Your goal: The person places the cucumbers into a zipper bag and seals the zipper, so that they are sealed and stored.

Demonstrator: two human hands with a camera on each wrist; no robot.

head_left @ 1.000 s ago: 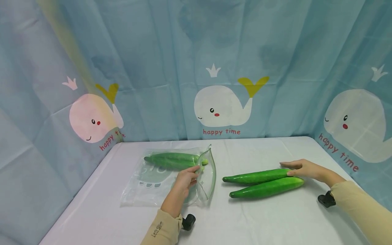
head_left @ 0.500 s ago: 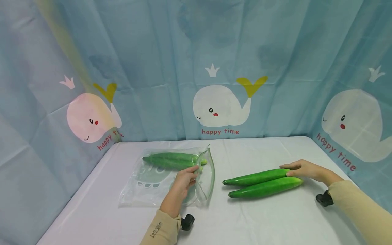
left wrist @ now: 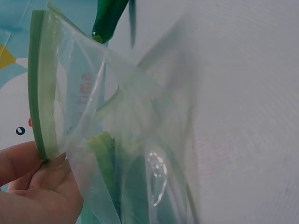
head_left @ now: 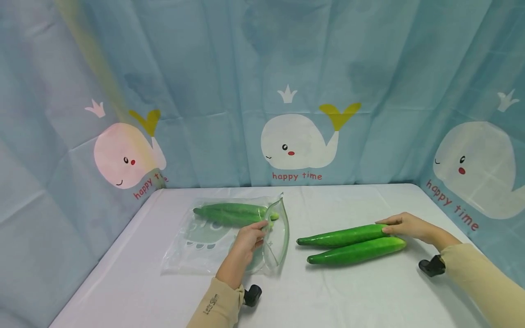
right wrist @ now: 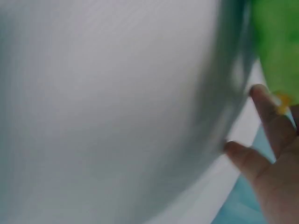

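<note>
- I have the left hand (head_left: 246,243) pinching the lip of the bag (head_left: 174,259), mouth open; bagged cucumbers (head_left: 225,212) show inside.
- My right hand (head_left: 410,227) has thumb and fingers round the right end of the far cucumber (head_left: 340,237), on the surface (head_left: 328,296) alongside the near cucumber (head_left: 354,252); the blurred right wrist view hides how firmly.
- I judge this the grasping step; next calls for a secure lift towards the mouth.
</note>
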